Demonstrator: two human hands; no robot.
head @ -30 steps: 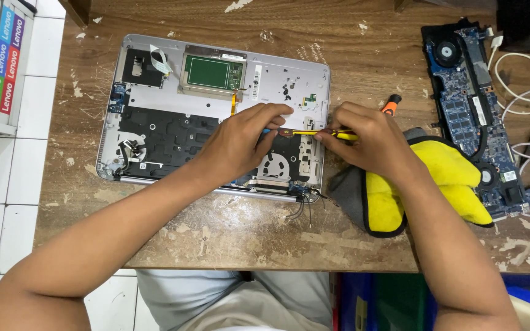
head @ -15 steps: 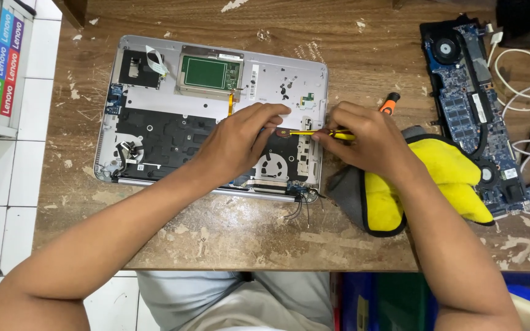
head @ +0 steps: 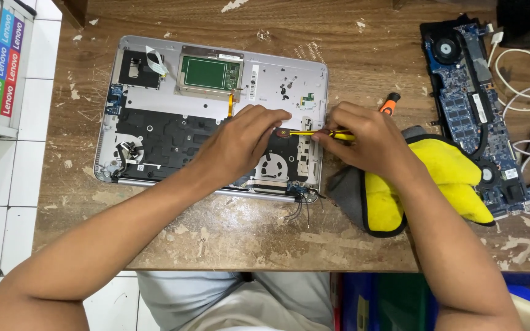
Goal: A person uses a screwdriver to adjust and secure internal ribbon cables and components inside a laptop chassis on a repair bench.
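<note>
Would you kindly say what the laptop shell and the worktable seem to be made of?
Laptop shell: probably metal or silver-painted plastic, with a matte, even grey surface. Worktable: wood, brown and worn, with visible grain and pale chipped patches.

Opened silver laptop shell (head: 154,98) lies flat on the wooden counter (head: 216,227), inside facing up. Dark underside of the keyboard fills the lower half; a green board in a metal frame sits near the top middle. A fan opening shows at the lower right. Loose thin wires trail off the near right corner. Yellow-shafted screwdriver (head: 305,132) lies nearly level over the shell's right part, its tip pointing left.
</note>
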